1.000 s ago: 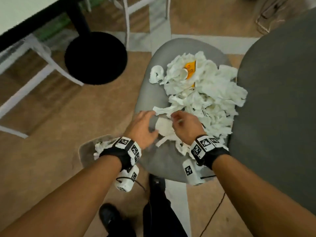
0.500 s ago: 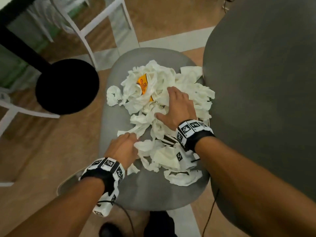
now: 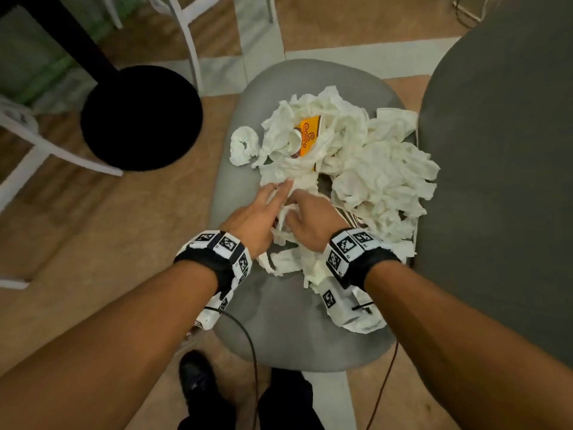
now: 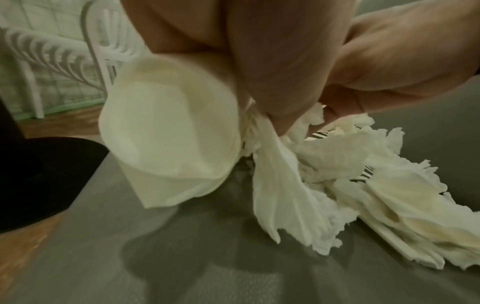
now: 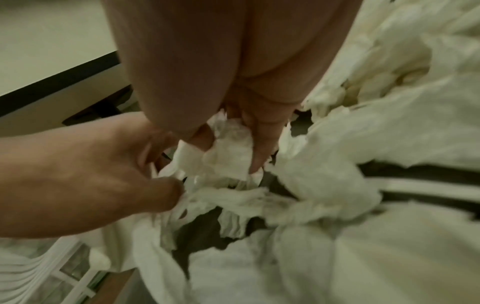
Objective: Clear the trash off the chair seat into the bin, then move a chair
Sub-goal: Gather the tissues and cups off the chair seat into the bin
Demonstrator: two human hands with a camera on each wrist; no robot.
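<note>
A heap of crumpled white tissues [image 3: 366, 169] with an orange wrapper [image 3: 308, 135] covers the far and right part of the grey chair seat [image 3: 279, 330]. Both hands meet at the heap's near edge. My left hand [image 3: 273, 197] reaches in from the left; its thumb and fingers pinch tissue strands [image 4: 272, 164], and a white paper cup [image 4: 168, 123] lies against it. My right hand [image 3: 294, 209] curls round a small tissue wad [image 5: 228, 152]. Striped paper [image 5: 428, 185] shows under the tissues. No bin shows in any view.
A black round table base [image 3: 141, 117] stands on the floor left of the seat, with white chair legs [image 3: 189, 35] behind it. A large dark grey chair part [image 3: 502, 181] fills the right side. My black shoes [image 3: 195, 380] and wrist cables [image 3: 251, 352] are near the seat's front.
My right hand drew back from the top of the heap to its near edge and closed on a wad. My left hand slid forward into the tissues beside it.
</note>
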